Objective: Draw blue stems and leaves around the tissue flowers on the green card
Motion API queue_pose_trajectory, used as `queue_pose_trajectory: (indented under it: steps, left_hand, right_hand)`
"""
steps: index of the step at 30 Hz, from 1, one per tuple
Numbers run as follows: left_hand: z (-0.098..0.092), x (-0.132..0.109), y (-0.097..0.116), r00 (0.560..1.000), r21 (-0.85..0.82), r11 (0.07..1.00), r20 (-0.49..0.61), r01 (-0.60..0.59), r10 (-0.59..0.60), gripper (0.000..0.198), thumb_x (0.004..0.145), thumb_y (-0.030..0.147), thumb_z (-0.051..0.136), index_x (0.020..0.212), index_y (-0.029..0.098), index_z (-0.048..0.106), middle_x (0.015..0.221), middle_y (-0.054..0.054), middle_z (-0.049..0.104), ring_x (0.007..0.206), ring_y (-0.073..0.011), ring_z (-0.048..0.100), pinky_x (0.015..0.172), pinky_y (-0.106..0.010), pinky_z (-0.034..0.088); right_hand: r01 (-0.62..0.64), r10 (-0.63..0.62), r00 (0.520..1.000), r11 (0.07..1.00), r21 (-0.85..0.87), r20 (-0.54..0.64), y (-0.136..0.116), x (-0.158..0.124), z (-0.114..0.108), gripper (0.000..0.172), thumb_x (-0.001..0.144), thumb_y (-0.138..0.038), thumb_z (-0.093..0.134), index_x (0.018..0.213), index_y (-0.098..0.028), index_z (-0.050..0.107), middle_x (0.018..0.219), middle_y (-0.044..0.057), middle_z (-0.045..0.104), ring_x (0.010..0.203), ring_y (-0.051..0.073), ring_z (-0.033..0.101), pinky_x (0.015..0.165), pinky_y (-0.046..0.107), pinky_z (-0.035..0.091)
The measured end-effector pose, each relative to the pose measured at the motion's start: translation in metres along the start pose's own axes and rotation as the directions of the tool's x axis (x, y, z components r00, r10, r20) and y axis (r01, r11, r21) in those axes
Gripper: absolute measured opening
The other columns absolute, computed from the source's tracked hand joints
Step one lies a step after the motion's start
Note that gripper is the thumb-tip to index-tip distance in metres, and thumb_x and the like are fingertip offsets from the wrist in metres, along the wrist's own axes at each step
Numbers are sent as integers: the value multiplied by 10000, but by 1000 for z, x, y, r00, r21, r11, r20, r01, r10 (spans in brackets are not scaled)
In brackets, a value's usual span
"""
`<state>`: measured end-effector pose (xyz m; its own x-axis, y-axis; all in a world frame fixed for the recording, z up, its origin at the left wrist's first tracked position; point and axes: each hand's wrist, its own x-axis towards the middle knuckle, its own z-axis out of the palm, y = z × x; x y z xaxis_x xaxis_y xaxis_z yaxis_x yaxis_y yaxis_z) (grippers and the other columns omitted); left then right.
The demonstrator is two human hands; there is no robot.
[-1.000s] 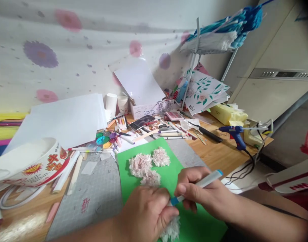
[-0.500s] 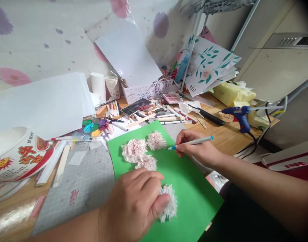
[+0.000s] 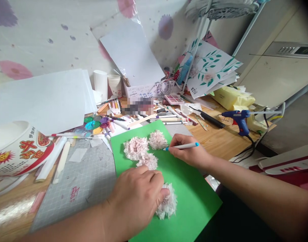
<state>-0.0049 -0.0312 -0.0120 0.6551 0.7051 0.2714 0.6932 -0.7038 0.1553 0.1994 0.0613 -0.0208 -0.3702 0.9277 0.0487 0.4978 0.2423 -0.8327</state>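
Observation:
A green sheet of paper (image 3: 184, 188) lies at an angle in front of me, bearing several crumpled pale pink and white paper flowers (image 3: 136, 148). My right hand (image 3: 188, 151) grips a white marker with blue ends (image 3: 185, 146); its tip is at the green sheet, just right of the upper right flower (image 3: 157, 139). My left hand (image 3: 137, 198) rests on the sheet with curled fingers, its thumb over the lower flower (image 3: 167, 201). What its fingers close on, if anything, is hidden.
A grey cutting mat (image 3: 75, 195) lies under the sheet. At left stands a noodle bucket (image 3: 20, 151) beside paint pots (image 3: 95, 124). Scattered pens (image 3: 169, 119) fill the back. A blue glue gun (image 3: 238, 119) with its cord sits at right, near a black-handled tool (image 3: 210, 119).
My right hand has moved left with the marker, bringing its tip down next to the upper right flower. My left hand has barely shifted. The view has tilted slightly.

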Motion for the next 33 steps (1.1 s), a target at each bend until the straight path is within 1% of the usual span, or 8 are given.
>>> queue_pose_trajectory:
  steps: [7,14,17,21,23,26,29,33]
  left_hand:
    - [-1,-2,-2,998,8,1000,50,28,-29,154,921,262,531,956,153,633,751,-57,678,685,-272,644,575,-408,530]
    - [5,-6,-4,999,21,999,18,30,-30,238,971,287,413,992,158,613,766,-65,676,692,-257,636,592,-375,497]
    - [4,-5,-4,1000,21,1000,13,7,-8,253,977,286,400,1001,153,614,756,-61,675,676,-246,639,578,-357,497]
    - [2,-2,-3,1000,31,1000,1,-4,4,168,926,244,490,968,152,624,737,-54,672,654,-253,638,561,-366,509]
    - [3,-1,-2,1000,38,999,0,-3,3,115,881,222,559,944,155,628,727,-48,670,647,-256,636,564,-372,519]
    - [6,-1,-1,1000,55,998,-1,-5,5,113,809,209,657,908,163,627,736,-37,676,651,-245,633,573,-354,522]
    - [9,-2,-1,1000,73,997,-17,4,-3,151,784,238,700,892,171,618,729,-26,672,651,-229,621,571,-323,500]
    - [12,-4,-3,1000,73,997,-20,7,-6,195,786,296,722,899,175,619,716,-21,667,646,-221,612,571,-320,483]
  right_hand:
    - [-32,35,998,998,-47,47,0,-6,-18,73,639,-153,578,595,-189,532,504,-49,487,491,99,422,454,218,296]
    - [-65,66,996,998,-7,68,-1,-16,-47,121,533,-101,543,456,-180,494,436,-60,440,465,84,372,437,215,264]
    - [-60,61,998,996,60,-14,1,-17,-65,147,533,-100,567,440,-182,489,418,-49,459,434,84,379,417,226,254]
    - [16,24,980,981,194,-200,-2,-2,-82,100,675,-204,619,601,-189,554,493,-30,536,449,93,452,427,230,336]
    - [66,-13,978,966,251,-208,-7,15,-80,119,690,-262,674,686,-190,580,558,-34,560,479,91,490,473,233,414]
    - [89,-63,993,949,302,-96,-17,44,-60,211,689,-343,730,777,-168,651,662,3,639,558,113,579,561,267,505]
    - [88,-97,995,944,317,15,-20,71,-31,283,745,-421,702,766,-139,683,664,39,676,599,139,624,593,279,520]
    - [42,-62,996,953,300,57,-14,95,-1,289,867,-397,631,772,-126,656,637,12,637,563,115,591,571,262,511]
